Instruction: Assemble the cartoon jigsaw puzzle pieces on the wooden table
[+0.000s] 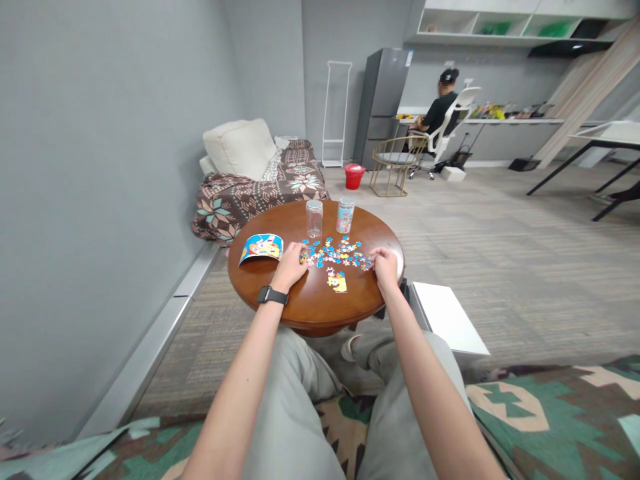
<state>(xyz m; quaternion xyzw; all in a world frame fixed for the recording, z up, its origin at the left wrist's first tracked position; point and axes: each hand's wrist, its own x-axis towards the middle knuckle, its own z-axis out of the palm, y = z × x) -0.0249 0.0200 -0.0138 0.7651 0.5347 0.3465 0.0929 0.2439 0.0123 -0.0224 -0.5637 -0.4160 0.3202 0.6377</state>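
Loose jigsaw pieces (330,255), mostly blue, white and yellow, lie spread across the round wooden table (280,300). At the left end of the spread, my left hand (291,265) has its fingers bent together around a piece at the fingertips. My right hand (385,267) is at the opposite end, thumb and fingers pinched beside the outermost pieces; what they hold is too small to make out. Nearer to me, between the hands, lies a small joined section of puzzle (337,281), mainly yellow. A curved picture sheet (262,247) with a cartoon print stands left of my left hand.
A clear lidded jar (314,220) and a printed can (345,216) stand behind the pieces. Beyond the table are a covered sofa (255,193), a red bin (355,177) and a seated person (440,110). A white box (447,317) is on the right.
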